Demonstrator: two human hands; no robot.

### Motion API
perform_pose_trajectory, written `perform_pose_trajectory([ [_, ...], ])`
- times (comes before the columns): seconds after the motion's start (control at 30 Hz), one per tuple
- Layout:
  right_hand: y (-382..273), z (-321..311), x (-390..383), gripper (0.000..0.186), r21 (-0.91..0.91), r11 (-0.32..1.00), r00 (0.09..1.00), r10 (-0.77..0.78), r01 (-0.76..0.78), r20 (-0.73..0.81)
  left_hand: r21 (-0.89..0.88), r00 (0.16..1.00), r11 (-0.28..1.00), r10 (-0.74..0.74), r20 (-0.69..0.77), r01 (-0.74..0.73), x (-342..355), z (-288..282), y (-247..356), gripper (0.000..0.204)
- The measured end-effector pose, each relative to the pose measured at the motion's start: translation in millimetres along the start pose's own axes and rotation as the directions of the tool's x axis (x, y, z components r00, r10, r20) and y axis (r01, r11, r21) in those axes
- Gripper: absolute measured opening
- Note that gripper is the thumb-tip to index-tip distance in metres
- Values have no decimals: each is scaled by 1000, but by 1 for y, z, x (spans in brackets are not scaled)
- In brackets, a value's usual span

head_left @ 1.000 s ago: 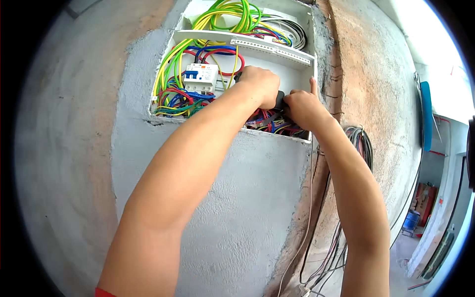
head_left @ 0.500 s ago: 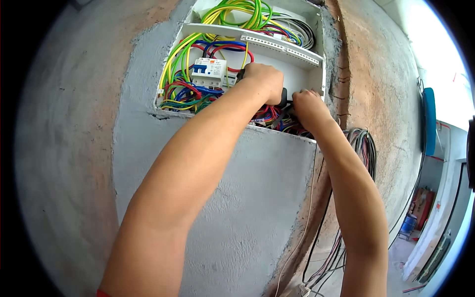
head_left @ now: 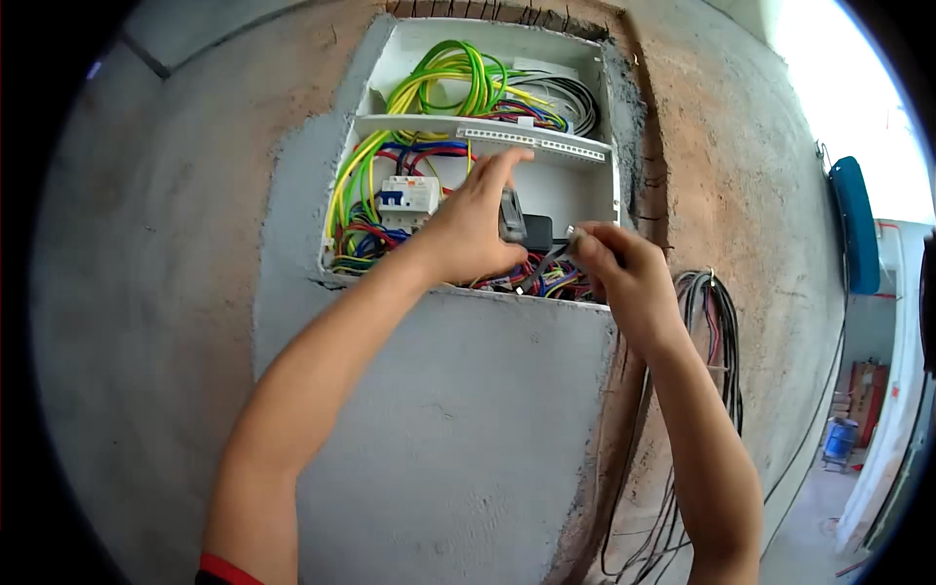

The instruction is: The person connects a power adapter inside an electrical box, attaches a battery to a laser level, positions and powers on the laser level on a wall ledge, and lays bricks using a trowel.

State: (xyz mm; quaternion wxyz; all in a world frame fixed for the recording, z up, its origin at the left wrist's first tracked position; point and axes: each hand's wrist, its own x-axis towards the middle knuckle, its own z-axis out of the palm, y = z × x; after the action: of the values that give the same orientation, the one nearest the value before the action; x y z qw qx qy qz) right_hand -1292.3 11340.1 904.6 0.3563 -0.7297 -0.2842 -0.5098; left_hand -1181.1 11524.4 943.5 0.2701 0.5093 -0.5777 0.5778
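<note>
My left hand (head_left: pixel 473 224) is around a black boxy device (head_left: pixel 536 232) inside the open wall-mounted wiring box (head_left: pixel 473 299), index finger raised, thumb low, other fingers partly hidden. My right hand (head_left: pixel 619 273) pinches a small silvery piece (head_left: pixel 573 234), perhaps a connector, at the device's right side. A dark flat strap or cable (head_left: pixel 541 268) slants down from there over red, blue and yellow wires (head_left: pixel 565 283). A white breaker (head_left: pixel 409 195) stands left of my left hand. A white terminal strip (head_left: pixel 570 148) runs above, with green-yellow coils (head_left: pixel 458 78) in the upper compartment.
Rough plastered wall (head_left: pixel 429 429) surrounds the box, with a chiselled channel on its right. Dark cable coils (head_left: pixel 712 322) hang there. A teal panel (head_left: pixel 853 224) is farther right, and a blue drum (head_left: pixel 840 439) stands on the floor beyond an opening.
My left hand has shifted left and its index finger has lifted, showing more of the black device. My right hand's pinched silvery piece now shows. The camera's view has shifted.
</note>
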Motion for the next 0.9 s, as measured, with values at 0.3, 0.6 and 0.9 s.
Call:
perform_pose_trajectory([
  [0.3,-15,19,-81,17,327,928,978,127,-177,169,-178,993,984,47,104,-28,-79,-11,67,86],
  [0.6,-12,27,-92,13,186,965,976,156,-183,152,-80,989,995,69,134,-59,-89,-7,78,79],
  [0.9,-25,33,-102,16,-175,984,1000,23,-21,7,95,970,973,195,146,-210,-93,0,86,72],
])
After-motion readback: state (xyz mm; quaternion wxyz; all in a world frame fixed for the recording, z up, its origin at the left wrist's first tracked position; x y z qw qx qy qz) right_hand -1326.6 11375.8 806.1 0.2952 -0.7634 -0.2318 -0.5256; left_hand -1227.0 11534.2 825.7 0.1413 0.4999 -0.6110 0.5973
